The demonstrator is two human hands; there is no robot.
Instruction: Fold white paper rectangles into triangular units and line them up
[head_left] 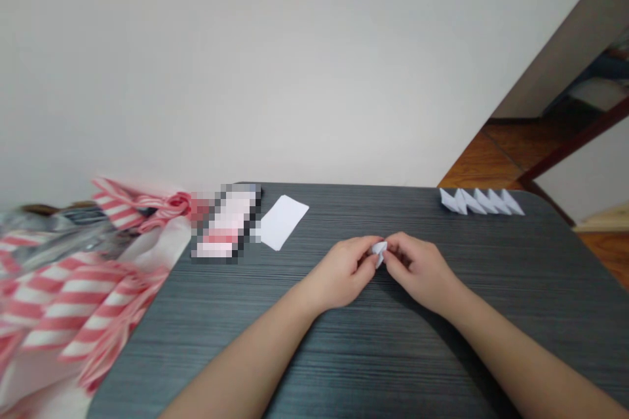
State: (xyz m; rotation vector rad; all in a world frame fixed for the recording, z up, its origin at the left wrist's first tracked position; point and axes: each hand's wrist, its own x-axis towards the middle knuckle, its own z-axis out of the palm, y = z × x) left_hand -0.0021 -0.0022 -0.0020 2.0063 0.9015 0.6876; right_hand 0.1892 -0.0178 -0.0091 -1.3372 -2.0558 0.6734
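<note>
A small piece of folded white paper is pinched between my two hands above the middle of the table. My left hand grips its left side with thumb and fingers. On the other side, the thumb and curled fingers of my right hand hold it too. Fingers cover part of the paper, so its full shape is hidden. Several folded white paper pieces with pointed ends stand in a row at the far right. To the left of my hands lies flat white paper, perhaps a thin stack.
The dark wood-grain table meets a pale wall at its back edge. A pixelated flat object lies at the table's left. Red-and-white striped cloth is heaped beside the left edge. Wooden floor shows beyond on the right.
</note>
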